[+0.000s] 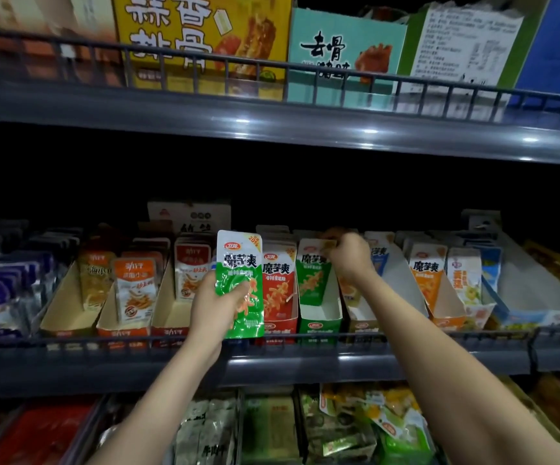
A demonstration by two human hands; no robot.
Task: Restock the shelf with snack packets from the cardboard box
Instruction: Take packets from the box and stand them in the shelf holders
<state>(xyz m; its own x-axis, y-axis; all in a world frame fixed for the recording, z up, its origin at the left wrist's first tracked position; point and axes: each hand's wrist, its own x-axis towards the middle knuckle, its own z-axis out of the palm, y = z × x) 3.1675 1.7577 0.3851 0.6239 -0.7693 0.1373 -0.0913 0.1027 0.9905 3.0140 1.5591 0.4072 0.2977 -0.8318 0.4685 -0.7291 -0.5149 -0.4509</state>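
Gripping the glossy green foil snack packet [240, 263], probably light and slippery, round its lower half, the left hand [214, 307] steadies it while the right hand [350, 258] pinches the top of a shelved packet [312, 275].

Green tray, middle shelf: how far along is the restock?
Done: the green tray already holds shelved green packets at its back. In hand: the left hand grips a green packet upright before the shelf; the right hand seems to pinch the top of the shelved ones. Left: the tray's front is bare, so the held packet has yet to go in. The cardboard box is out of view.
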